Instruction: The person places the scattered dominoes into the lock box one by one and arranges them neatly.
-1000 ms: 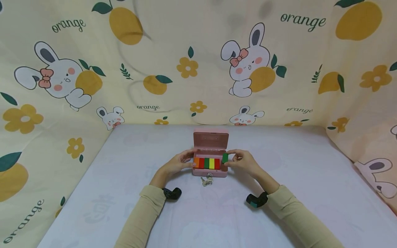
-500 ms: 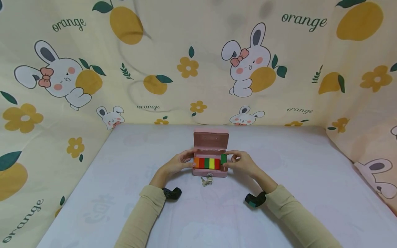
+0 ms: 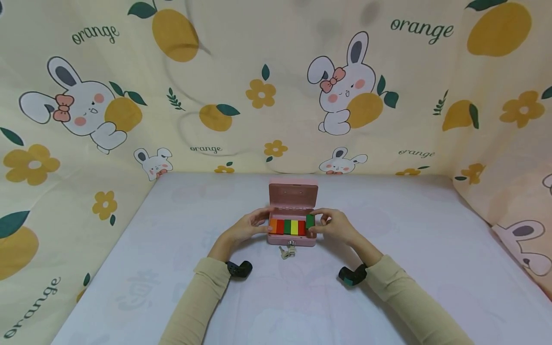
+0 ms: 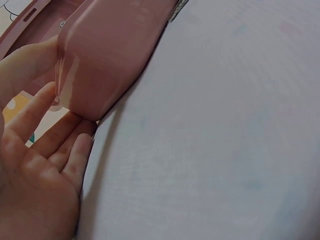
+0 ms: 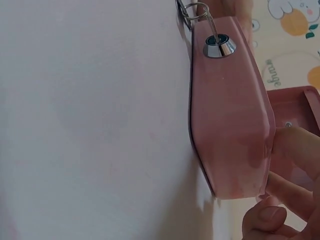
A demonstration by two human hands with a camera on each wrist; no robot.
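Note:
A pink metal cash box (image 3: 280, 242) stands on the table with its lid (image 3: 293, 196) raised at the back. Inside it runs a row of coloured blocks (image 3: 287, 227): orange, red, green, yellow and red. My left hand (image 3: 246, 229) grips the box's left end, thumb toward the front and fingers toward the back; the left wrist view has its fingers (image 4: 75, 155) against the box's side. At the right end my right hand (image 3: 338, 226) pinches a green block (image 3: 310, 221) between thumb and index finger, inside the box beside the red one. The right wrist view hides that block behind the box wall.
Keys (image 3: 284, 252) hang from the lock (image 5: 220, 46) on the box's front. A white cloth covers the table (image 3: 276, 297). Behind it rises a curtain (image 3: 241, 76) printed with rabbits and oranges. Each wrist wears a black camera (image 3: 239, 270).
My right hand has moved slightly left with the green block, bringing it close against the end of the row. The left hand and the box have stayed in place.

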